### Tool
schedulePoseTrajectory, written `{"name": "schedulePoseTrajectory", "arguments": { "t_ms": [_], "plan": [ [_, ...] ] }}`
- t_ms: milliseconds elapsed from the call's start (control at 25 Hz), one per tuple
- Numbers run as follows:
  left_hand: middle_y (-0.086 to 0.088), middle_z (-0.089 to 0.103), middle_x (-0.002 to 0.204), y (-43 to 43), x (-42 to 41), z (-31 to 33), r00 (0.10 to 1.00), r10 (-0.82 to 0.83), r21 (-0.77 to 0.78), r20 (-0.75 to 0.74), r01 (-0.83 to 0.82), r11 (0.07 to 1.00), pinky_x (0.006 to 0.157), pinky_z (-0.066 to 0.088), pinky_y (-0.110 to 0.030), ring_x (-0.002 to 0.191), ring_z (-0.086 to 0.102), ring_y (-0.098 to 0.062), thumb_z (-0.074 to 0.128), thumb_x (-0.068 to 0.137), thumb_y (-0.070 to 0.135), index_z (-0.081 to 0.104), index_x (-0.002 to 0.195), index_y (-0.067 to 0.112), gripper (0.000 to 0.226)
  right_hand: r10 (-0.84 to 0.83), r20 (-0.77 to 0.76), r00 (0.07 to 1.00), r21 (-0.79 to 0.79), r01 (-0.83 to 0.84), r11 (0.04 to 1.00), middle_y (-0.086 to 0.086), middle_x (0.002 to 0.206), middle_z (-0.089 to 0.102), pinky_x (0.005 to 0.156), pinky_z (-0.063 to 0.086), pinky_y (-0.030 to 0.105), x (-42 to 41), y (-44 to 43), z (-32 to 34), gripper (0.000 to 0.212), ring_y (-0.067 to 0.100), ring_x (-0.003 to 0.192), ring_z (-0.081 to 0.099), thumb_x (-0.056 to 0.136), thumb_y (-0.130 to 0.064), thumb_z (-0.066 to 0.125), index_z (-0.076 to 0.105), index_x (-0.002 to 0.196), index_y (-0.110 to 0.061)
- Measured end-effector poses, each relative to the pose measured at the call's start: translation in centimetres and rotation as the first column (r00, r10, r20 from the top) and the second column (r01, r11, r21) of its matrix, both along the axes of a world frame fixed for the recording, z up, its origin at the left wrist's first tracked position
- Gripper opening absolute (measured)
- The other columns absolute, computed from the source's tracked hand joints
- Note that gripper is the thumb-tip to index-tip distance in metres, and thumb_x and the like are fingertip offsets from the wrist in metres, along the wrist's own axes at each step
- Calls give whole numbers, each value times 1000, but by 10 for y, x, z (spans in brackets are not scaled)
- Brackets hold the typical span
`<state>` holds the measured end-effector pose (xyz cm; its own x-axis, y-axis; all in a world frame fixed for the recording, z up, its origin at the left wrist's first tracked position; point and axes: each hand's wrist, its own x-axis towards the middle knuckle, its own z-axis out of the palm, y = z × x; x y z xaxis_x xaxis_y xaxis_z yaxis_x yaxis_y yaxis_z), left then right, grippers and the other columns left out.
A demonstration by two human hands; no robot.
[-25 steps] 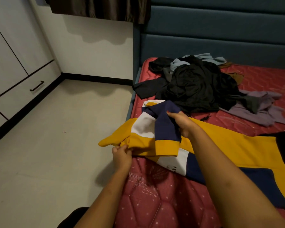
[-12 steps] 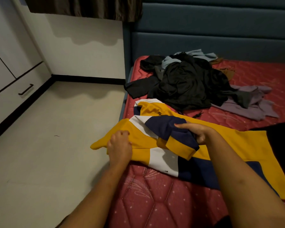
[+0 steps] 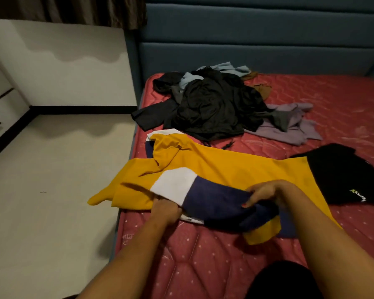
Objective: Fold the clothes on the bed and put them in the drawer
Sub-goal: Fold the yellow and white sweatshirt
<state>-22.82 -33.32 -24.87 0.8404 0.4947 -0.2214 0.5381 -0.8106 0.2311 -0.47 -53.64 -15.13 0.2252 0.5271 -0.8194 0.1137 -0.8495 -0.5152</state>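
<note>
Folding in hand: a yellow, white and navy sweatshirt (image 3: 225,169) lay spread across the near part of the bed (image 3: 203,266), one yellow end hanging past the mattress edge toward the floor.
Left hand: the left hand (image 3: 165,209) gripped the garment's near edge by the white panel. Its fingers were curled and partly tucked under the cloth, so I could not tell their exact lay.
Right hand: the right hand (image 3: 266,193) pinched the navy sleeve (image 3: 220,203) between thumb and curled fingers. The yellow cuff (image 3: 261,233) drooped below it.
Stage, judged: an early fold of this one garment, with the sleeve laid in over the body. No finished fold was on show.
Left on bed: a tangled dark pile (image 3: 214,108) near the headboard, a lilac garment (image 3: 289,128) touching its right side, and a black garment (image 3: 343,175) with a small logo beside the sweatshirt. All were unfolded.
Drawer: the drawer (image 3: 4,115) showed only at the far left, across the floor. It appeared closed, and nothing could be seen put away.
Progress, judged: near the start. Most of the folding and all of the stowing remained.
</note>
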Motion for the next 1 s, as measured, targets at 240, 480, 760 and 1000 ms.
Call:
{"name": "schedulePoseTrajectory", "arguments": {
  "t_ms": [240, 480, 760, 1000],
  "plan": [
    [-3, 34, 154, 18, -18, -1, 996, 35, 47, -88, -31, 998, 108, 24, -35, 139, 32, -22, 11, 74, 51, 32, 148, 28, 80, -83, 79, 993, -210, 98, 973, -4, 144, 40, 97, 44, 37, 27, -58, -42, 82, 24, 138, 36, 63, -28, 90, 49, 134, -21],
    [-9, 39, 145, -18, -18, 22, 918, 388, 58, -82, -384, 922, 112, 20, -48, 133, 32, -28, 40, 92, 37, 47, 137, 19, 49, -195, 105, 975, -94, 205, 974, -3, 110, 61, 86, 52, 32, 27, -98, -47, 56, 15, 105, 58, 83, -8, 73, 49, 131, -18],
    [-12, -14, 159, -133, 1, 32, 938, 334, 1, 91, -335, 942, 112, 21, -53, 146, -5, -35, 53, 91, 38, -13, 152, 19, 92, -839, -127, 529, 380, 807, 452, 17, 126, 53, 71, 47, 39, 20, -111, -42, 56, 40, 119, 51, 83, -13, 73, 45, 131, -20],
    [-3, -9, 161, -151, 25, 19, 998, -23, 62, -58, 27, 998, 115, 2, -58, 147, -10, -28, 45, 95, 46, -5, 152, 37, 76, -652, 51, 757, 388, 587, 711, 20, 95, 51, 44, 34, 26, 1, -130, -56, 63, 19, 62, 45, 87, 18, 41, 49, 132, -25]
  ]
}}
